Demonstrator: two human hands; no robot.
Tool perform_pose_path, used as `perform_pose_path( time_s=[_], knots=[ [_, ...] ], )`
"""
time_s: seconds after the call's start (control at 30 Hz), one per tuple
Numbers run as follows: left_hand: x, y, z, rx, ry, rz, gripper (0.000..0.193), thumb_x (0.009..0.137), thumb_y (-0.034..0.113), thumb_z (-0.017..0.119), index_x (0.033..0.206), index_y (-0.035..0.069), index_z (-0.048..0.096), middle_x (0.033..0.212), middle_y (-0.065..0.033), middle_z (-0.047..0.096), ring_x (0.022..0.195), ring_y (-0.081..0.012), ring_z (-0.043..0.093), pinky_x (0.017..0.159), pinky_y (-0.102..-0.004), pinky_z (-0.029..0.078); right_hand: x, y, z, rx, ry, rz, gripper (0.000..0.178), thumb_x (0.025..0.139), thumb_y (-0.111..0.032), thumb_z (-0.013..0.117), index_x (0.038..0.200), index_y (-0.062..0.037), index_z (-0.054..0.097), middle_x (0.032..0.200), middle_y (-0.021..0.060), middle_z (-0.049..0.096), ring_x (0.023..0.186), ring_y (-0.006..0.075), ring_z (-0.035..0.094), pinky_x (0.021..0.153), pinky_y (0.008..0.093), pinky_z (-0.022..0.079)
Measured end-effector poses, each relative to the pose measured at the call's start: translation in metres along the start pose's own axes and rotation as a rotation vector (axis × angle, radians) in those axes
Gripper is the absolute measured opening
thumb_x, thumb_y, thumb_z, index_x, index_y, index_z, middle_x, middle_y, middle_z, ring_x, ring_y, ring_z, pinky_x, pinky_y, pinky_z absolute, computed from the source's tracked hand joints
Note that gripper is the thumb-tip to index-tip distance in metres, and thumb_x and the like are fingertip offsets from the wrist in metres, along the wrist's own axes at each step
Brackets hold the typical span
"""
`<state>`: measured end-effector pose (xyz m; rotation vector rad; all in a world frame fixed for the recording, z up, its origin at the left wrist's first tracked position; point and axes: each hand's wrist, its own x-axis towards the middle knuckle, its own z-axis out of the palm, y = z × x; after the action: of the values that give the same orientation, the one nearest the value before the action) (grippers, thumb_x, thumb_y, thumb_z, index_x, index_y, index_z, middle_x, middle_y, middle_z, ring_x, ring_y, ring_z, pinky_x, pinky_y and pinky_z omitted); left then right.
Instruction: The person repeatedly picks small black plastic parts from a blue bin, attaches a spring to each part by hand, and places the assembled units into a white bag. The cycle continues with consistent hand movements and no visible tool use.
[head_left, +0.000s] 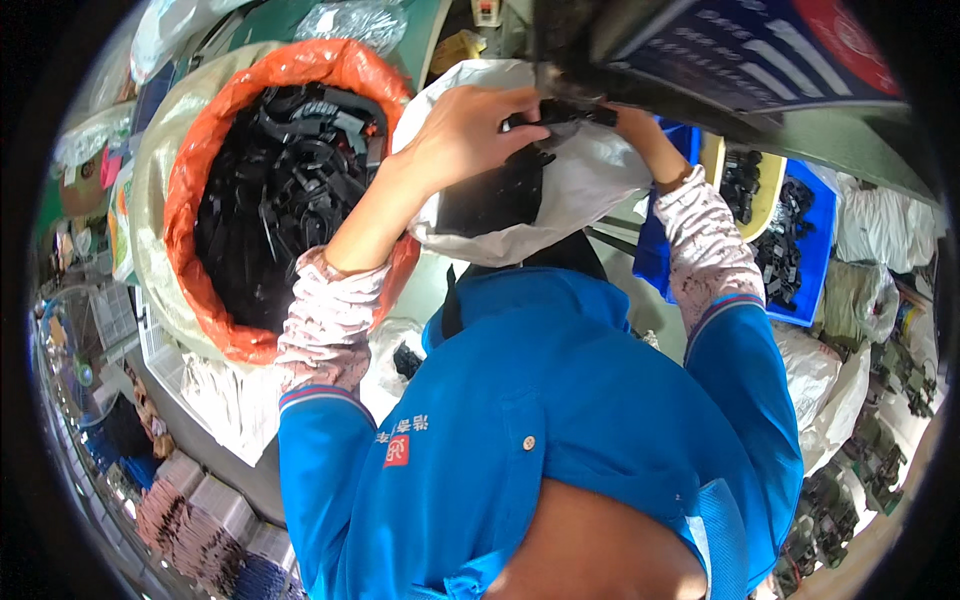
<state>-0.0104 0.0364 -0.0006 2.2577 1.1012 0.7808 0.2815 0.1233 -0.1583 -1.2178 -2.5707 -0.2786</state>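
At the top centre, below the machine's edge, my left hand (478,130) is closed on a black plastic part (577,112), with its thumb and fingers around the left end. My right hand (642,138) is at the part's right end and appears closed on it; the machine hides some of its fingers. Under both hands a white woven sack (598,192) gapes open, dark inside on its left side. Left of my left forearm stands an orange-lined bag (182,235) full of loose black plastic parts (285,190).
A dark machine (570,60) with a blue label plate (750,55) overhangs the top right. Blue bins (825,240) and a yellow bin (768,190) with small black parts stand beside my right forearm. White bags (885,225) crowd the far right. A fan (75,335) stands far left.
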Motion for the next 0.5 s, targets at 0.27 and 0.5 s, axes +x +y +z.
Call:
perform_pose_path(
  time_s=[0.27,0.5],
  knots=[
    [-0.017,0.013,0.025,0.096,0.342,0.198,0.023,0.080,0.023,0.076,0.092,0.008,0.062,0.090,-0.0089,0.068,0.079,-0.0277,0.067,0.063,-0.0337,0.052,-0.017,0.036,0.029,0.166,-0.167,0.159,0.046,0.088,-0.036,0.060,0.128,-0.0134,0.059,0.116,0.0177,0.065,0.106,0.0362,0.061,0.092,0.0441,0.048],
    [-0.123,-0.024,0.019,0.201,0.374,-0.252,0.052,0.079,0.030,0.076,0.124,0.011,0.060,0.113,-0.0173,0.066,0.100,-0.0360,0.064,0.084,-0.0428,0.053,-0.010,0.050,0.052,0.238,-0.165,0.427,0.039,0.092,-0.031,0.058,0.124,-0.0083,0.062,0.113,0.0170,0.066,0.101,0.0301,0.063,0.088,0.0375,0.049]
  ],
)
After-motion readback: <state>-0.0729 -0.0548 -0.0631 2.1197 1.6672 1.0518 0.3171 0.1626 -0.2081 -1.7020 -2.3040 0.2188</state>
